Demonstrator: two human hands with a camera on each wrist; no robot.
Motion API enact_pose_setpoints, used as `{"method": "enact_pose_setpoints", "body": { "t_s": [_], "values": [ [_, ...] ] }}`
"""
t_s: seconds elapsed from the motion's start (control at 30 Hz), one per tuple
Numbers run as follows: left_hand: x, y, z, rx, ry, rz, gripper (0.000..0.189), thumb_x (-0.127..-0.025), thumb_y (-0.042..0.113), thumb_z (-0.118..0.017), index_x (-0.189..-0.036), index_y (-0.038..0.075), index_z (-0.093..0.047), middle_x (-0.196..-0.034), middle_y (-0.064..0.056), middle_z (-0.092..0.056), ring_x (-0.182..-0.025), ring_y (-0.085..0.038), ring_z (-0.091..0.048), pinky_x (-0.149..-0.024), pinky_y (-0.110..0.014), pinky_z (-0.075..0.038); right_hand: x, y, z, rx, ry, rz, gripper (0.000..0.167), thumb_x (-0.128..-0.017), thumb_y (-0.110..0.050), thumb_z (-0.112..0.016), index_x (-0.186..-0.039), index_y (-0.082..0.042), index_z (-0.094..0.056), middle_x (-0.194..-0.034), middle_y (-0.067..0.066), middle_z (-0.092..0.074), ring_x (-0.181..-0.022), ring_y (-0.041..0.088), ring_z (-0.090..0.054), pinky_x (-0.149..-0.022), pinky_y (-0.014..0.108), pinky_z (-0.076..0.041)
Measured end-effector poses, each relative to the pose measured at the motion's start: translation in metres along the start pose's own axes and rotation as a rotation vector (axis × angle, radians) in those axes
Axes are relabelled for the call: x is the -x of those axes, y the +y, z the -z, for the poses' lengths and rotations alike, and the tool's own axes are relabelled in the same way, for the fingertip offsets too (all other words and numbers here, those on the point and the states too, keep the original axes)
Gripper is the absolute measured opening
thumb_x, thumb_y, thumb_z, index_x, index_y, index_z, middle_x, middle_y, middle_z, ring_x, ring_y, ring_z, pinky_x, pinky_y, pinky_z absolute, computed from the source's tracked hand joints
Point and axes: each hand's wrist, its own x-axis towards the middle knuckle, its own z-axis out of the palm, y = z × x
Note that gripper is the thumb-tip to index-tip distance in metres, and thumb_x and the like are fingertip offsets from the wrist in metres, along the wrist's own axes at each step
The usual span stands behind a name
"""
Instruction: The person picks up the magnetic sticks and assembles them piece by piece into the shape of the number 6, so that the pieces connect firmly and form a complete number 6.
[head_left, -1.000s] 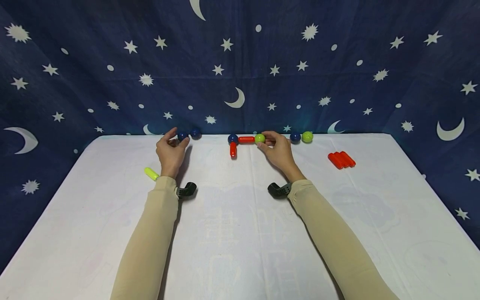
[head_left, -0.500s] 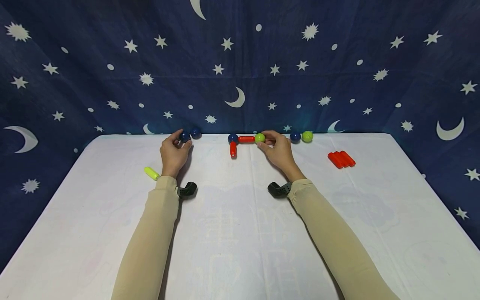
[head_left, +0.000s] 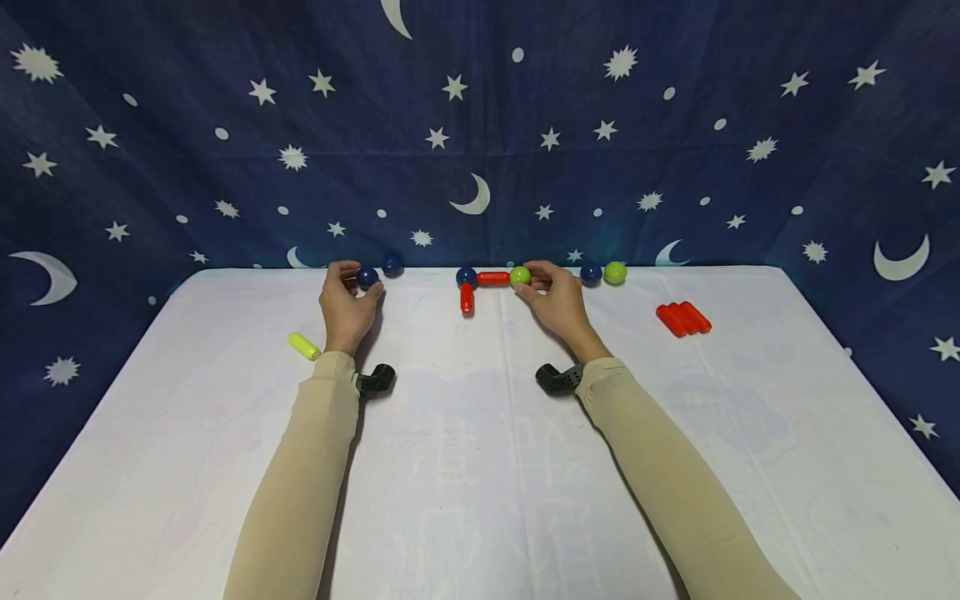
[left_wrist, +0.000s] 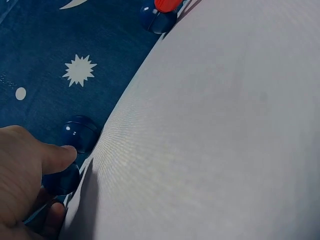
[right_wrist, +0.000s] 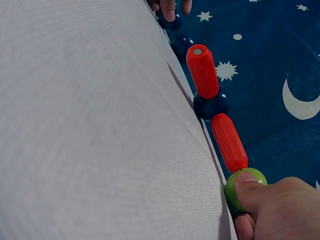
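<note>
Near the table's back edge my left hand [head_left: 348, 308] holds a blue ball [head_left: 367, 278] between thumb and fingers. A second blue ball [head_left: 392, 267] sits just beyond it; in the left wrist view the thumb overlaps this further ball [left_wrist: 80, 133]. My right hand [head_left: 558, 304] pinches a green ball [head_left: 520, 277]. From that ball a red magnetic rod [right_wrist: 230, 142] runs left to another blue ball [head_left: 466, 277]. A second red rod [right_wrist: 202, 70] is joined to this blue ball and sticks out, its free end showing a round metal tip.
Right of my right hand sit a blue ball [head_left: 591, 275] and a green ball [head_left: 615, 272]. Several red rods [head_left: 683, 319] lie side by side further right. A yellow-green rod [head_left: 303, 346] lies left of my left wrist. A dark starry cloth [head_left: 480, 125] hangs behind the white table [head_left: 465, 467].
My left hand has come slightly right and closed its fingers around the nearer blue ball, which now shows a little closer to me. The right hand and its joined pieces stay put.
</note>
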Motion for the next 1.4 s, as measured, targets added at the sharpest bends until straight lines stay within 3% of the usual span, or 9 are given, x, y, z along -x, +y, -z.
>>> {"method": "enact_pose_setpoints", "body": {
  "t_s": [0.2,0.6,1.17,1.4],
  "values": [
    [0.0002,0.0009,0.0009,-0.020,-0.016,-0.003,0.037,-0.094,0.004,-0.069,-0.130,-0.004,-0.060,-0.129,-0.025,-0.059,-0.115,-0.036,-0.059,-0.102,-0.042,-0.046,0.0006,-0.0013,0.0001,0.006,-0.002,-0.003,0.040,-0.094,-0.009,-0.074,-0.131,0.002,-0.064,-0.118,0.016,-0.068,-0.103,0.026,-0.064,-0.092,0.036,-0.053],
    [-0.0012,0.0003,0.0001,-0.045,-0.031,-0.025,0.037,-0.100,0.007,-0.061,-0.136,-0.001,-0.061,-0.121,-0.028,-0.057,-0.107,-0.036,-0.061,-0.096,-0.045,-0.046,-0.0007,-0.0012,-0.0005,0.013,0.002,-0.009,0.040,-0.094,-0.010,-0.074,-0.131,0.001,-0.064,-0.116,0.016,-0.068,-0.102,0.025,-0.064,-0.091,0.036,-0.053],
    [-0.0018,-0.0004,0.0038,0.067,0.040,0.029,0.038,-0.104,0.011,-0.055,-0.139,-0.005,-0.055,-0.131,-0.026,-0.059,-0.108,-0.033,-0.060,-0.095,-0.041,-0.046,-0.0002,0.0004,0.0001,-0.002,-0.004,-0.009,0.041,-0.093,-0.010,-0.075,-0.131,0.002,-0.063,-0.116,0.017,-0.068,-0.103,0.026,-0.064,-0.091,0.036,-0.053],
    [-0.0021,0.0019,0.0048,0.103,0.032,0.034,0.036,-0.105,0.013,-0.053,-0.139,0.002,-0.059,-0.132,-0.023,-0.059,-0.114,-0.034,-0.060,-0.100,-0.044,-0.047,0.0002,0.0001,0.0002,0.006,-0.012,-0.017,0.042,-0.094,-0.011,-0.074,-0.133,0.001,-0.063,-0.118,0.016,-0.068,-0.103,0.025,-0.064,-0.092,0.036,-0.053]
  ]
}}
